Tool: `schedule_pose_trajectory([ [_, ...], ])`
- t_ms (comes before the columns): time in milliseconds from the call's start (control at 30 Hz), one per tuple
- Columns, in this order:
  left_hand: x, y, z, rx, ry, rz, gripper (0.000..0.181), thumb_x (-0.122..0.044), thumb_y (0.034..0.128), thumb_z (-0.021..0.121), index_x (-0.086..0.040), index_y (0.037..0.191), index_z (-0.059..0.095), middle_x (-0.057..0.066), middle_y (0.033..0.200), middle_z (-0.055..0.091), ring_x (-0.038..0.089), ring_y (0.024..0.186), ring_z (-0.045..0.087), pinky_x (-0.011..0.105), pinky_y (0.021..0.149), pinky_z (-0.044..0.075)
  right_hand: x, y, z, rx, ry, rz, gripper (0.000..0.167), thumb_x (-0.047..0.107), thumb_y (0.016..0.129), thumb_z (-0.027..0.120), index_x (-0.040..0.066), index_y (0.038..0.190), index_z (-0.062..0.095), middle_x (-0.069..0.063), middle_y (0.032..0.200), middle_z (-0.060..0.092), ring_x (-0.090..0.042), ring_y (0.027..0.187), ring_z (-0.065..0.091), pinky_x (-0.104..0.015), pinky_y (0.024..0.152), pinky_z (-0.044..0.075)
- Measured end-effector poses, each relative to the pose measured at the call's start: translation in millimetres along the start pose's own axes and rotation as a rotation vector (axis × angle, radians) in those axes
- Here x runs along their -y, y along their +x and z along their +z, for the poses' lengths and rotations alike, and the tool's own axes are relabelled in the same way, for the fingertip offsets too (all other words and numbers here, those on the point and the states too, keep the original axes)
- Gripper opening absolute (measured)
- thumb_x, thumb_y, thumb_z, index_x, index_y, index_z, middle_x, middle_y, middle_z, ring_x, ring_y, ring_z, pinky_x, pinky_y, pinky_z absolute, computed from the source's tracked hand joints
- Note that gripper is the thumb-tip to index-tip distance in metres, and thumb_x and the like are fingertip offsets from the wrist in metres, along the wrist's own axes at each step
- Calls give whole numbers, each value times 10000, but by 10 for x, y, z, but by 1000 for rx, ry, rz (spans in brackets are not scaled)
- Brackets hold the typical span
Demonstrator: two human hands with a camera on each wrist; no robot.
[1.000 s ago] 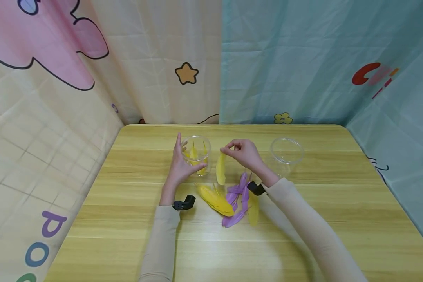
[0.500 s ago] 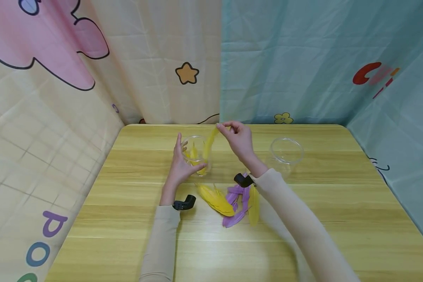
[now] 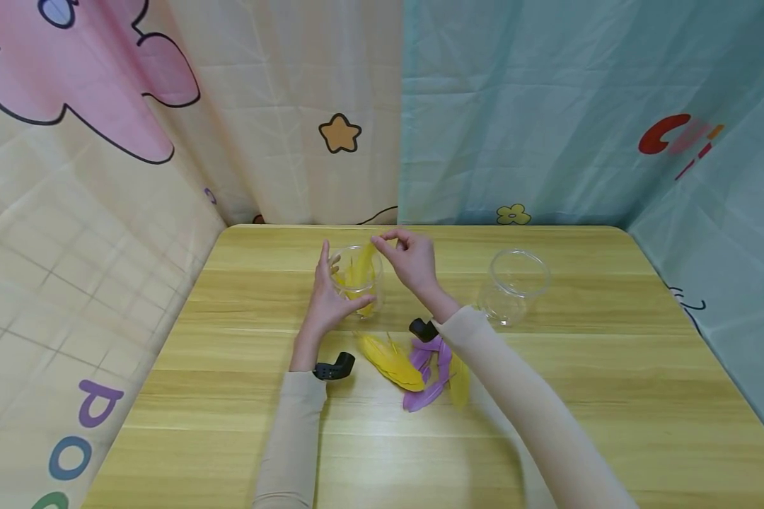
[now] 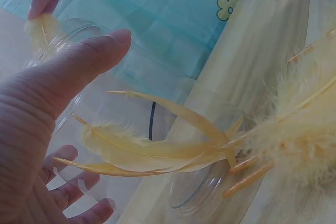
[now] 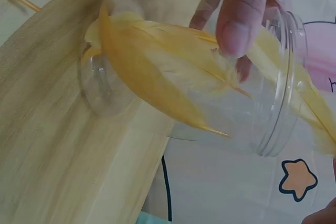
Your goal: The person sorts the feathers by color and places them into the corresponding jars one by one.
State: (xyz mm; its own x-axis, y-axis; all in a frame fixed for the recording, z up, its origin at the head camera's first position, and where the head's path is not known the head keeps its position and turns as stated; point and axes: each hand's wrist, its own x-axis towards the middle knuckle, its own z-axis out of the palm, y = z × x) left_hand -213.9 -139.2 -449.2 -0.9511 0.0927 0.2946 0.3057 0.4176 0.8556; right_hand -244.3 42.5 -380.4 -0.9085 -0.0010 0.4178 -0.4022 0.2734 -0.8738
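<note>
One yellow feather (image 3: 363,261) leads the head view, partway into the mouth of a clear plastic jar (image 3: 356,288); the right hand (image 3: 414,261) pinches its upper end between thumb and fingertips, and the left hand (image 3: 331,293) holds the jar, thumb and fingers apart around its wall. On the table (image 3: 356,459) in front of the jar lie a yellow feather pile (image 3: 391,364), purple feathers (image 3: 425,397) and, beyond these to the right, a lone yellow feather (image 3: 460,382). Right of the jar stands a second clear jar (image 3: 506,305), with no feather visible inside.

The left wrist view shows at least three loaded feathers (image 4: 152,150) in the jar, quills toward its rim; their exact count cannot be told.

The right wrist view shows the pinched feather crossing the rim, not yet fully in. Filling this jar therefore seems well begun but unfinished: this feather awaits release, other yellow ones remain outside, and no purple one appears placed.
</note>
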Motion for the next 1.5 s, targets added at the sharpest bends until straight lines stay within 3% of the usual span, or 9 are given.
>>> schedule_pose_trajectory([
  [233,-14,4,-1,-3,15,-2,1299,-321,657,879,-334,1505,-104,136,1523,159,311,1349,266,490,1023,330,-66,-52,3,114,-165,55,276,387,838,721,119,898,753,13,465,354,-112,394,283,-254,396,217],
  [367,-11,8,0,0,12,5,1298,-321,660,878,-323,1506,-106,156,1516,169,339,1346,265,511,1018,328,-108,-69,-20,137,-196,71,277,399,834,721,139,920,755,5,469,361,-124,400,284,-260,398,219],
  [633,-5,15,5,-6,12,6,1303,-326,648,885,-347,1503,-98,125,1526,153,344,1343,271,515,1014,332,-248,-121,-159,161,-59,173,275,400,814,741,137,896,750,-6,504,338,-151,448,280,-277,461,253],
  [733,-9,17,4,-7,12,7,1304,-328,645,887,-302,1515,-85,132,1524,158,347,1341,272,518,1013,332,-291,-129,-245,209,17,289,315,428,808,738,127,903,743,63,620,499,-114,576,415,-269,552,337],
  [867,-13,16,4,-10,17,-2,1306,-339,641,887,-238,1523,-69,134,1524,158,355,1336,277,519,1011,332,-346,-122,-354,363,18,475,375,453,797,737,110,950,738,109,638,490,-80,547,386,-250,523,325],
  [1000,-7,14,7,-14,17,-2,1312,-344,634,890,-285,1519,-77,146,1518,173,362,1333,283,517,1012,332,-426,-144,-396,601,-40,571,414,396,813,739,51,1041,720,77,584,393,-93,429,202,-244,428,204],
  [1167,-10,11,3,-14,22,-3,1320,-351,628,892,-348,1506,-94,136,1520,175,336,1340,282,501,1020,326,-506,-219,-370,807,-169,540,345,344,825,737,17,936,735,63,621,473,-90,552,324,-253,544,280],
  [1333,-19,8,3,-13,20,-8,1322,-341,627,895,-344,1507,-93,120,1528,161,320,1342,282,494,1026,321,-567,-289,-313,876,-251,471,198,266,826,740,69,830,763,40,839,692,-92,802,483,-265,777,373],
  [1500,-18,8,3,-12,21,-11,1321,-327,632,894,-392,1489,-109,120,1528,161,333,1342,280,492,1031,316,-633,-332,-267,883,-268,503,172,255,801,768,83,809,757,39,742,646,-99,676,418,-238,617,341],
])
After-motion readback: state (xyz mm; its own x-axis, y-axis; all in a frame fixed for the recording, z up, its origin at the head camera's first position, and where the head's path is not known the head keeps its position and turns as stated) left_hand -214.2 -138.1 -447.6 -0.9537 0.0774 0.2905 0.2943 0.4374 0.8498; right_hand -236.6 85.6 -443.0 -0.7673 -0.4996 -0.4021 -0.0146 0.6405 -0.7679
